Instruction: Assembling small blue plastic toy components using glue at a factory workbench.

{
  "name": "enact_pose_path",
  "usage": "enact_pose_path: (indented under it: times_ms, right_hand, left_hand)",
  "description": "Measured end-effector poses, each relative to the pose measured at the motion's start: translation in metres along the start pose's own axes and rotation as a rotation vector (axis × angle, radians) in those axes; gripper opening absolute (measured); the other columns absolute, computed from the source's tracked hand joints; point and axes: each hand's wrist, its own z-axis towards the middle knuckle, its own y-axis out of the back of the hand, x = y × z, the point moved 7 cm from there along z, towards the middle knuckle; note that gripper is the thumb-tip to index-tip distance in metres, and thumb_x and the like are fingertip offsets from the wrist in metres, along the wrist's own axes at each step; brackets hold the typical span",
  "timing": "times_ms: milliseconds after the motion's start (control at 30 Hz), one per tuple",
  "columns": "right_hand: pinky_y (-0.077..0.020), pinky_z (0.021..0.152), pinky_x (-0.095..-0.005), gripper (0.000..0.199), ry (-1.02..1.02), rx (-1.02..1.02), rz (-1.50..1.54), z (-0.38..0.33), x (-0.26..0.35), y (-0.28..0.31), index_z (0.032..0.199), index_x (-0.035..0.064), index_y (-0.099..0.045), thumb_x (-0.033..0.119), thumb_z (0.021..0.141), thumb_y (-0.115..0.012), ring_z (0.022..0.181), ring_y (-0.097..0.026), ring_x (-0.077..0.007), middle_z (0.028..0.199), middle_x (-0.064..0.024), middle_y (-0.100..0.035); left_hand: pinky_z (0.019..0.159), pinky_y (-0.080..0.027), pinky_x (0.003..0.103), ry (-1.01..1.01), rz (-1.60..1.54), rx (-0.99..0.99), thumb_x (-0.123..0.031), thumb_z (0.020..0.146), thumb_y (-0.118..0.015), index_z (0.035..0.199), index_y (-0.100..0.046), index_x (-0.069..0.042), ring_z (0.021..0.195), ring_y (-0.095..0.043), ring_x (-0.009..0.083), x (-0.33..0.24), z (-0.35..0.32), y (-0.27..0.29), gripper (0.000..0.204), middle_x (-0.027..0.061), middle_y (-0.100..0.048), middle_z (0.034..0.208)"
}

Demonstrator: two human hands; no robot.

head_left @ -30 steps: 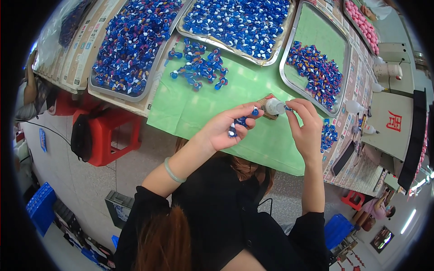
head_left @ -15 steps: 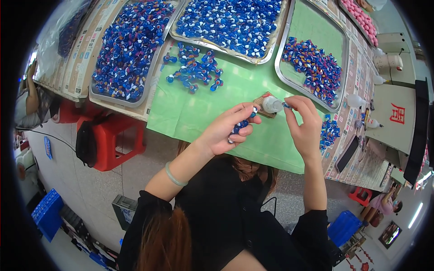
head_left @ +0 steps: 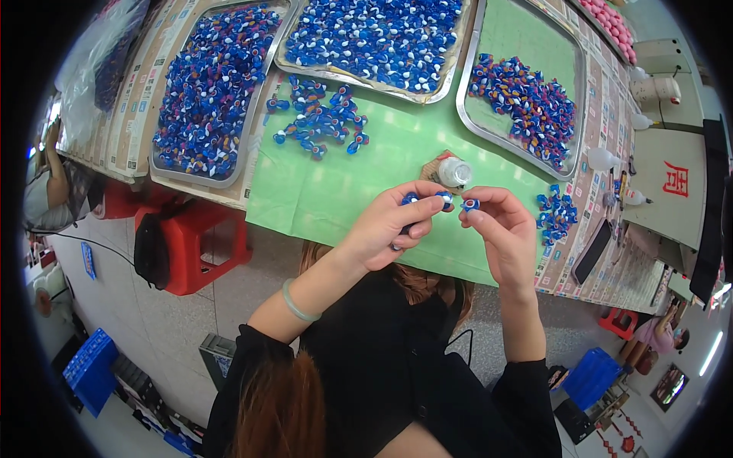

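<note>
Two small beads (head_left: 445,198) — blue, white-spotted.

Bench (head_left: 611,130) covered by green mat (head_left: 359,183), three metal trays (head_left: 467,91) of blue pieces set at twelve o'clock, loose blue pieces (head_left: 321,122) at eleven, small white bottle (head_left: 454,172) at centre, dark phone (head_left: 592,252) at three.

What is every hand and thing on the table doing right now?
Left hand: pinching a small blue piece, more in its palm.
Right hand: pinching one small blue piece.
White bottle: upright on the green mat, unheld.
Left tray: heaped full.
Middle tray: heaped full.
Right tray: partly filled.
Loose pile: scattered on the mat.
</note>
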Motion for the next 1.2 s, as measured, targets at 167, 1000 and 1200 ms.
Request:
enact_pose_path:
  times_ms: [167, 1000, 1200]
  right_hand:
    - [-0.0443, 0.071, -0.0210, 0.019, 0.023, -0.007, -0.009, -0.002, -0.002, -0.003, 0.096, -0.0031, -0.055, -0.001, 0.078, -0.058, 0.076, -0.055, -0.0091, 0.087, -0.0056, -0.060]
    - [-0.0436, 0.063, -0.0222, 0.040, 0.563, -0.104, -0.458, -0.032, 0.027, -0.022, 0.104, -0.0006, -0.052, -0.003, 0.068, -0.068, 0.067, -0.051, -0.0103, 0.091, -0.0095, -0.059]
    - [-0.0421, 0.059, -0.0249, 0.038, 0.627, -0.159, -0.898, -0.019, 0.045, -0.012, 0.102, 0.0012, -0.054, -0.002, 0.066, -0.068, 0.066, -0.052, -0.0138, 0.093, -0.0092, -0.058]
  left_hand:
    - [0.034, -0.021, 0.014, -0.070, 0.049, 0.032, -0.009, 0.083, -0.057, 0.097, -0.053, -0.002, 0.052, -0.039, 0.0008, 0.001, -0.003, -0.002, 0.016, 0.0008, -0.053, 0.075]
    - [0.034, -0.021, 0.012, 0.120, 0.011, 0.099, -0.009, 0.084, -0.055, 0.103, -0.052, -0.002, 0.048, -0.034, -0.0001, 0.015, -0.009, -0.011, 0.020, -0.0024, -0.046, 0.066]
    - [0.043, -0.034, 0.021, -0.377, 0.776, -0.185, -0.009, 0.080, -0.058, 0.093, -0.059, -0.003, 0.055, -0.044, 0.0069, -0.041, -0.015, 0.026, 0.014, 0.0008, -0.051, 0.068]
